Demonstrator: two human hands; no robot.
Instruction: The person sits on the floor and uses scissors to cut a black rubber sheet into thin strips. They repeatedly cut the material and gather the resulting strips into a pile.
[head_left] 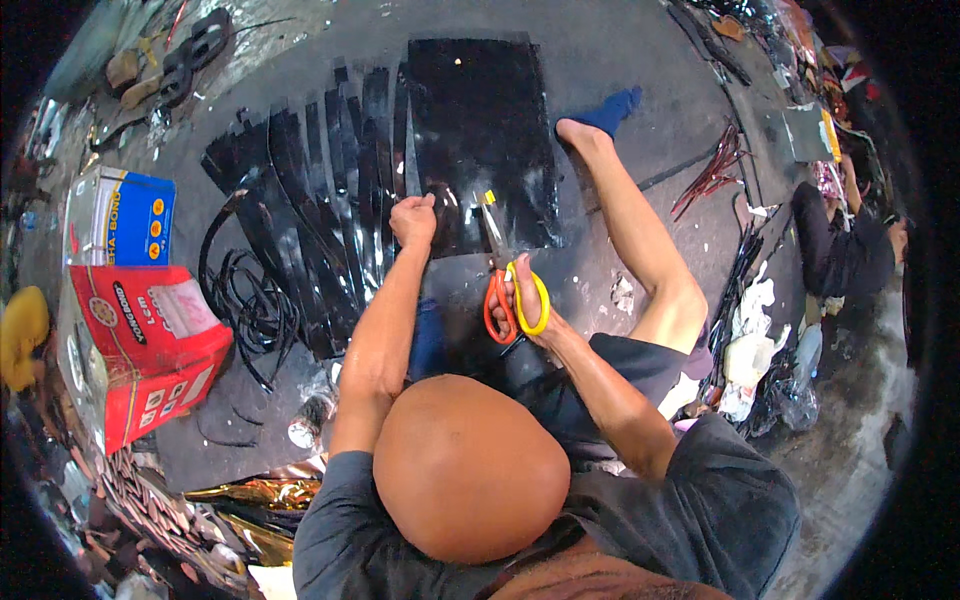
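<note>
A wide black glossy sheet lies flat on the floor in front of me. At its lower left corner my left hand is closed, with the fingers pinching the sheet's edge. My right hand grips a pair of scissors with one orange and one yellow handle loop. Their blades point away from me over the near part of the sheet, and look almost together. By the blade tips shows a small yellow piece. Several long black strips are fanned out left of the sheet.
Coiled black strips lie at left, near a red box and a blue-and-white box. My bent leg with a blue sock borders the sheet's right. Reddish strips and white plastic scraps lie further right.
</note>
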